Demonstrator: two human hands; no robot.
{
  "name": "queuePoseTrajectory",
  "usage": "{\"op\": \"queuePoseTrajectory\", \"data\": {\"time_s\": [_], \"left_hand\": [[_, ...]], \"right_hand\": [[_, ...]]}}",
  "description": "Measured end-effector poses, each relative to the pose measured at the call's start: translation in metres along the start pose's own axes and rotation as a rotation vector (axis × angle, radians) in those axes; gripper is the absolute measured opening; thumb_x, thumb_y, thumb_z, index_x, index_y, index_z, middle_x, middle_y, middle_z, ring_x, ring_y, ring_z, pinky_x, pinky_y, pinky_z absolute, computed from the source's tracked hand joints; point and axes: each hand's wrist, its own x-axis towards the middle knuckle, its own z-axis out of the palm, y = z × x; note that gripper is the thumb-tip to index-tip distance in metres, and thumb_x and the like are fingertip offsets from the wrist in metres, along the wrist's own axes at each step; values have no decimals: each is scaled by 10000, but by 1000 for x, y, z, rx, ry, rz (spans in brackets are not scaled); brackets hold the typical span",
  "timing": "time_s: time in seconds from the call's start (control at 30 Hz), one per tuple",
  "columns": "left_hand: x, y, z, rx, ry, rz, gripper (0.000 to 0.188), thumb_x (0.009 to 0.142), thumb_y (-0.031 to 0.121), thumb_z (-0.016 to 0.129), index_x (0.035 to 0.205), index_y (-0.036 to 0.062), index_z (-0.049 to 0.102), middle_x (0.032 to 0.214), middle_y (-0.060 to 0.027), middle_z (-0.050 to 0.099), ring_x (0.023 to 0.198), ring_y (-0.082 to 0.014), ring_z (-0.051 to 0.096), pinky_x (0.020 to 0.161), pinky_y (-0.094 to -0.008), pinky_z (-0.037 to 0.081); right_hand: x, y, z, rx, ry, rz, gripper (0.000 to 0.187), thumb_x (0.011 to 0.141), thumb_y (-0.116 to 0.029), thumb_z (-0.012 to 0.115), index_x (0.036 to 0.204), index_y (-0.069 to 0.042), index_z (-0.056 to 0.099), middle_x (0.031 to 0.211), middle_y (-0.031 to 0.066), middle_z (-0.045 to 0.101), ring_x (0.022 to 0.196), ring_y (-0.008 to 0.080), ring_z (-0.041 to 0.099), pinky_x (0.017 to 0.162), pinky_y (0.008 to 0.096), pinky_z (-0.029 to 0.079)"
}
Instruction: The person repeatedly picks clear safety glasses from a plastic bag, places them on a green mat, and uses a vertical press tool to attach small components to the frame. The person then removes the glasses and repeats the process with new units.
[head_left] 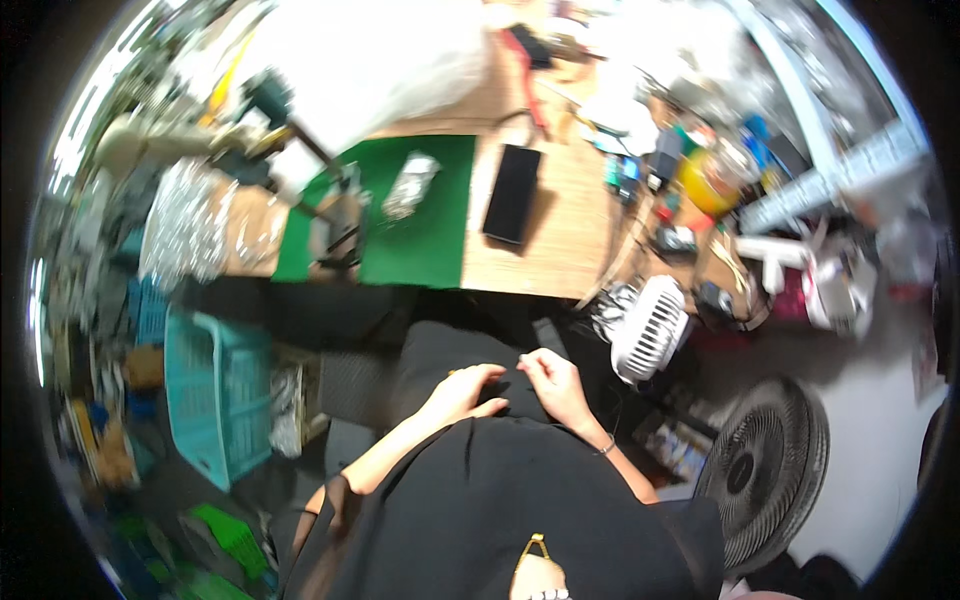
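Observation:
Both hands are over my lap, in front of my black clothing and below the table edge. My left hand [463, 393] has its thumb apart from its bent fingers, and nothing shows between them. Facing it across a small gap, my right hand [556, 385] has its fingers curled together; whether anything small is inside is hidden. On the wooden table [568, 240] above them lies a black smartphone [513, 193]. Left of it, a small clear plastic packet [411, 186] rests on a green mat [425, 255]. A blurred metal tool or stand [338, 225] stands on the mat's left part.
A turquoise plastic basket [218, 400] stands at the left. White plastic sheeting [380, 60] covers the table's back. Cables, a yellow container [708, 182] and small tools crowd the right side. A white vented device [650, 330] hangs near the table's right corner, above a black fan [765, 470].

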Motion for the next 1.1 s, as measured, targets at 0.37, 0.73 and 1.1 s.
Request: {"op": "queuePoseTrajectory", "data": {"time_s": [0.37,0.73,1.1], "left_hand": [[4,-70,-108,33,32,64,499,811,331,629,1188,38,484,1068,-186,593,1008,-307,579,865,-377,463],[52,-169,-257,-78,177,473,515,783,338,669,1148,39,463,951,-162,599,906,-297,595,759,-379,470],[25,-241,-453,-51,181,303,482,806,260,644,1176,-2,478,1079,-172,579,982,-244,582,827,-336,469]], "right_hand": [[83,8,60,-213,-427,132,319,925,-249,476,1066,7,605,1050,137,630,1013,220,583,888,312,438],[188,-31,179,-572,-464,189,326,915,-312,491,1028,-31,614,887,116,649,824,193,614,744,315,465],[144,-66,246,-719,-455,308,299,890,-343,510,969,-83,634,797,132,633,761,285,616,655,359,460]]}}
